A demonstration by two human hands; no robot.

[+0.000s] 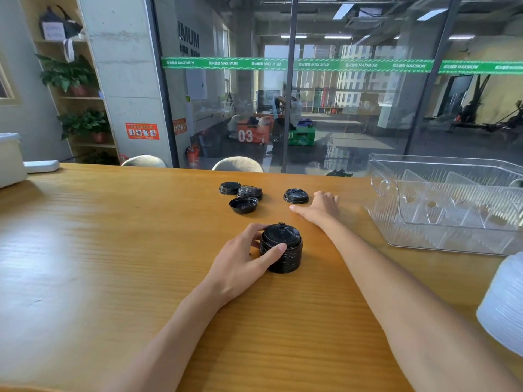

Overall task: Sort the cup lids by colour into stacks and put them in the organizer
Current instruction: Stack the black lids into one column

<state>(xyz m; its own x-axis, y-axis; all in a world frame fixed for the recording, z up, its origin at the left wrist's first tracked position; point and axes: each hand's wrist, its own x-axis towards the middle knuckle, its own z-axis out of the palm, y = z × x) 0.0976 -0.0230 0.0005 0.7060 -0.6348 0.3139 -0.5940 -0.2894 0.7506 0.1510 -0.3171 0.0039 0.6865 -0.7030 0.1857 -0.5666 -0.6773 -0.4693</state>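
A tall stack of black cup lids (283, 250) stands on the wooden table (113, 250) in the middle. My left hand (243, 258) grips its left side, thumb in front and fingers behind. My right hand (319, 207) lies flat and open on the table just right of a single black lid (295, 196). Farther back are a short stack of black lids (249, 192), one lid (229, 188) to its left and an upturned lid (243, 205) in front. The clear plastic organizer (441, 236) stands at the right with empty compartments.
A stack of white lids (503, 306) lies at the right edge of the table. A white container (10, 159) and a white flat object (41, 166) sit at the far left. Two chair backs (237, 164) rise behind the table's far edge, before a glass wall.
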